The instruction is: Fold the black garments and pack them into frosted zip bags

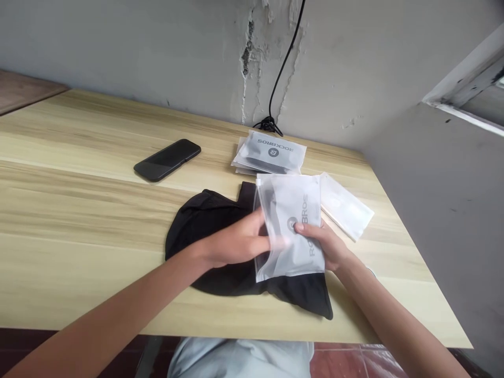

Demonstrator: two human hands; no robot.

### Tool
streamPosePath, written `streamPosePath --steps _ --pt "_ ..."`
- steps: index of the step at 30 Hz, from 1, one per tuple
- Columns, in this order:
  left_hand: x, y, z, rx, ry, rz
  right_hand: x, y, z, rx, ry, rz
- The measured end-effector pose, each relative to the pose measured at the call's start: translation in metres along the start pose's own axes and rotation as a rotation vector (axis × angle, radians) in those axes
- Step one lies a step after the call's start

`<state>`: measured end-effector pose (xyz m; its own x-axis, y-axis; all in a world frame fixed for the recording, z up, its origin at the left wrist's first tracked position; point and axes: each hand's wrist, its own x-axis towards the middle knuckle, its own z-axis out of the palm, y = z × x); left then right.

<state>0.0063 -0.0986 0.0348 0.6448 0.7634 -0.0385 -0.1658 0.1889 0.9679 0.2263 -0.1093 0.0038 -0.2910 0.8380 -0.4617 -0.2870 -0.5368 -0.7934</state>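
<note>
My right hand (pixel 328 241) grips a frosted zip bag (pixel 291 262) printed ROCKBROS, its thumb pressed on the front over the round logo. My left hand (pixel 244 241) is at the bag's mouth on the left side, its outstretched fingers reaching inside and showing blurred through the plastic. Something dark sits within the bag, but its kind cannot be made out. Beneath the bag and both hands, a black cloth piece (pixel 197 226) with a curved edge and a pointed corner lies spread on the table.
Several similar ROCKBROS bags (pixel 271 152) lie stacked behind. A white flat packet (pixel 346 207) rests to the right, and a black phone (pixel 168 160) at the left. A black cable (pixel 281 73) hangs down the peeling wall to the wooden table (pixel 79 210).
</note>
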Motion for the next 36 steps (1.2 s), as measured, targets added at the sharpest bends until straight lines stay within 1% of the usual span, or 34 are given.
streamPosePath --steps 1,3,4,5,6,9,10,11,12,14,15,16,17,18,19,20,21,23,25,28,30,32,34,36 --pt "0.000 0.006 -0.007 0.044 0.019 -0.003 0.001 -0.002 -0.003 0.012 0.028 -0.018" --pt "-0.001 0.015 -0.018 0.101 0.126 -0.003 0.003 -0.003 -0.005 0.039 0.062 -0.039" --pt "-0.001 0.017 -0.022 0.102 0.181 -0.007 0.003 -0.002 -0.005 0.050 0.060 -0.040" --pt "-0.001 0.017 -0.025 0.079 0.206 -0.016 0.003 -0.001 -0.005 0.057 0.046 -0.038" --pt "-0.002 0.016 -0.026 0.035 0.189 -0.030 0.003 0.001 -0.003 0.057 0.026 -0.035" --pt "-0.003 0.011 -0.025 -0.095 0.007 -0.069 0.001 0.004 0.001 0.025 -0.021 -0.029" --pt "-0.003 0.010 -0.025 -0.095 -0.013 -0.062 0.000 0.004 0.002 0.012 -0.019 -0.029" --pt "-0.002 0.010 -0.027 -0.066 0.020 -0.040 -0.001 0.004 0.003 0.003 -0.008 -0.031" --pt "-0.001 0.011 -0.030 -0.014 0.108 0.002 -0.001 0.004 0.004 -0.001 0.006 -0.036" --pt "0.002 0.012 -0.037 0.116 0.364 0.127 -0.003 0.004 0.004 -0.010 0.018 -0.047" --pt "0.003 0.013 -0.041 0.175 0.473 0.183 -0.004 0.005 0.005 -0.022 0.001 -0.050" --pt "0.005 0.013 -0.043 0.219 0.540 0.216 -0.004 0.007 0.004 -0.040 -0.038 -0.051" --pt "0.005 0.012 -0.045 0.248 0.557 0.226 -0.005 0.008 0.004 -0.060 -0.097 -0.052" --pt "0.005 0.012 -0.045 0.263 0.531 0.215 -0.005 0.009 0.002 -0.078 -0.166 -0.057" --pt "0.005 0.011 -0.044 0.264 0.480 0.190 -0.005 0.009 0.000 -0.090 -0.230 -0.067" --pt "0.005 0.010 -0.041 0.257 0.419 0.157 -0.005 0.006 -0.003 -0.096 -0.276 -0.086" --pt "0.005 0.008 -0.037 0.247 0.356 0.122 -0.005 0.002 -0.007 -0.101 -0.293 -0.117" --pt "0.005 0.005 -0.028 0.254 0.242 0.063 -0.006 -0.012 -0.014 -0.150 -0.245 -0.203" --pt "0.006 0.000 -0.019 0.316 0.177 0.036 -0.008 -0.032 -0.016 -0.314 -0.189 -0.255" --pt "0.008 -0.009 -0.011 0.420 0.156 0.047 -0.010 -0.059 -0.006 -0.725 -0.217 -0.284" --pt "0.009 -0.013 -0.011 0.446 0.161 0.058 -0.007 -0.068 0.007 -0.989 -0.234 -0.383" --pt "0.010 -0.015 -0.014 0.469 0.193 0.077 -0.001 -0.070 0.020 -1.208 -0.218 -0.516" --pt "0.009 -0.013 -0.017 0.505 0.236 0.101 0.006 -0.067 0.027 -1.344 -0.197 -0.616" --pt "0.008 -0.010 -0.019 0.555 0.254 0.117 0.012 -0.065 0.027 -1.384 -0.158 -0.687"
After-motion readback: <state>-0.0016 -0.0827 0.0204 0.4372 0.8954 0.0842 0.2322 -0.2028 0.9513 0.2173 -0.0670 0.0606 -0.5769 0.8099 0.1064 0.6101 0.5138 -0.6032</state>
